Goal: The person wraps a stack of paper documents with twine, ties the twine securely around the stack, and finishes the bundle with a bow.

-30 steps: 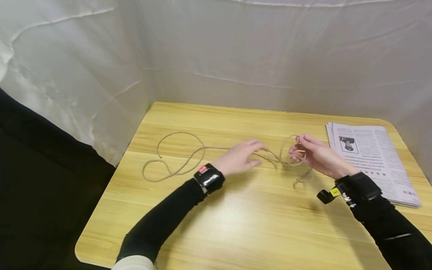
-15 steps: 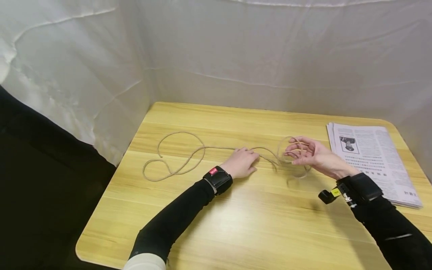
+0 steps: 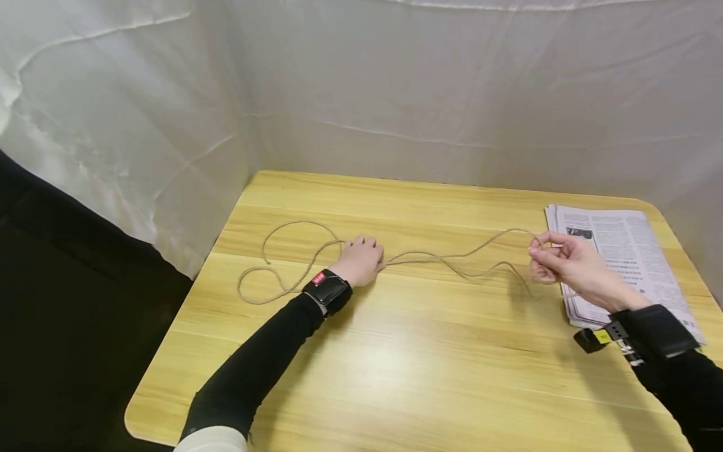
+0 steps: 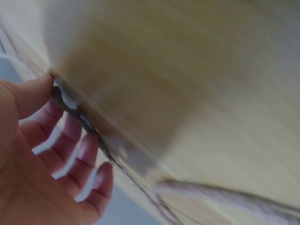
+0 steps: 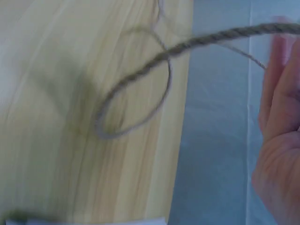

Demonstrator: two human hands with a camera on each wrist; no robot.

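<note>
A long tan rope (image 3: 452, 256) lies across the wooden table (image 3: 395, 351). My left hand (image 3: 373, 256) rests knuckles up on the middle of the rope, thumb and curled fingers closed on it against the tabletop. In the blurred left wrist view the rope (image 4: 82, 119) runs past the fingertips (image 4: 91, 140). My right hand (image 3: 539, 248) pinches the rope near its right end, lifted a little above the table. Between the hands the rope sags in loose waves. The right wrist view shows the rope (image 5: 197, 42) stretching away from that hand (image 5: 281, 122). Left of my left hand the rope lies in open curls.
A stack of newspaper (image 3: 621, 251) lies at the table's right edge, just behind my right hand. White cloth (image 3: 395, 94) walls stand at the back and left. Beyond the table's left edge the space drops into darkness.
The small loop by my right hand is gone. My right hand has moved right with the rope's end, drawing it out. My left hand has slid left along the rope.
</note>
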